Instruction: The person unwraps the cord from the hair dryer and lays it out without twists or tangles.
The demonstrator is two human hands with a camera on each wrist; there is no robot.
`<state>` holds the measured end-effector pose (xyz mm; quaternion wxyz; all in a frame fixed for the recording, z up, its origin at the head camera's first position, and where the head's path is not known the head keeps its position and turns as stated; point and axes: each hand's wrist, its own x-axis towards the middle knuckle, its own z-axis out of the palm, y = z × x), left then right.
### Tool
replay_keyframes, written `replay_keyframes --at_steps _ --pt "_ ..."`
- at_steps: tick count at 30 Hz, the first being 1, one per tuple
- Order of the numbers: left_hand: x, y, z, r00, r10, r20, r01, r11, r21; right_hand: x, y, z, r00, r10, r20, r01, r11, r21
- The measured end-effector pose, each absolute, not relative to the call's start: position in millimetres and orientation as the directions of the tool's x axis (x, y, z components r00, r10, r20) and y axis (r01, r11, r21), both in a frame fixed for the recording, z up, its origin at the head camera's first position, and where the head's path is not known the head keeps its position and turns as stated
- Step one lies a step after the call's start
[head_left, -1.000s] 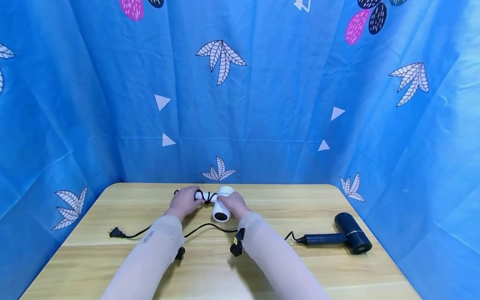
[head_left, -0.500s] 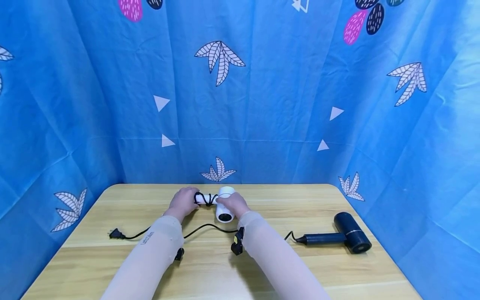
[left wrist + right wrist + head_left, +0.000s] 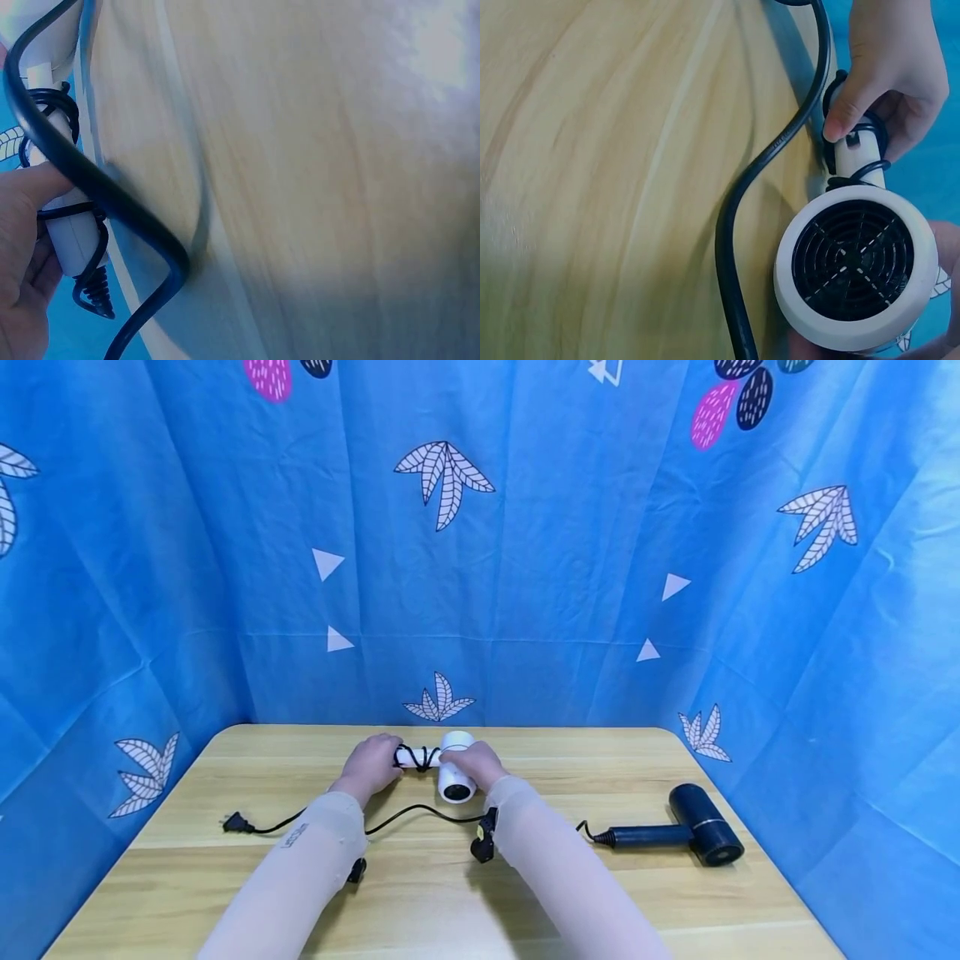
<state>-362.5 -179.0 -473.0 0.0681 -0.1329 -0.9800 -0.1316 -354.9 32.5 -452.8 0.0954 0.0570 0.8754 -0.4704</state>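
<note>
Two-handed grip on white hair dryer (image 3: 855, 262) | held at 12 o'clock on desk (image 3: 420, 893) | handle (image 3: 409, 758), wound with cord (image 3: 422, 767), grasped by left hand (image 3: 372, 764); barrel (image 3: 453, 775) by right hand (image 3: 482, 763) | handle pointed 9 o'clock from barrel, barrel axis 12–6

Head looks down; wrist closeups share white hairdryer (image 3: 853, 259).

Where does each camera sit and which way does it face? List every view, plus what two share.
Head: on the head, facing forward and down at table, curtain, white dryer, black dryer; left hand, right hand and sleeves show.
Left wrist: worn there, facing the handle, cord and table; left hand shows.
Right wrist: worn there, facing the grille; both hands show.
Both wrist views share the white dryer.
</note>
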Motion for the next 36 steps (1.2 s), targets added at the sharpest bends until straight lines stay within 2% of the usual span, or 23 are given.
replay_keyframes --at_steps 13,26,36 --pt "-356.1 -178.4 -471.4 -0.927 0.284 0.247 0.345 0.902 0.259 -360.5 48.4 -448.9 -0.967 -0.031 -0.255 0.206 0.498 -0.843" --pt "-352.5 -178.4 -459.7 -0.902 0.335 0.271 0.405 0.874 0.268 -364.2 61.5 -430.6 -0.974 -0.057 -0.221 0.151 0.565 -0.811" --pt "-349.4 -174.7 -456.6 -0.894 0.340 0.291 0.416 0.870 0.264 -364.6 67.0 -422.5 -0.969 -0.033 -0.245 0.176 0.605 -0.776"
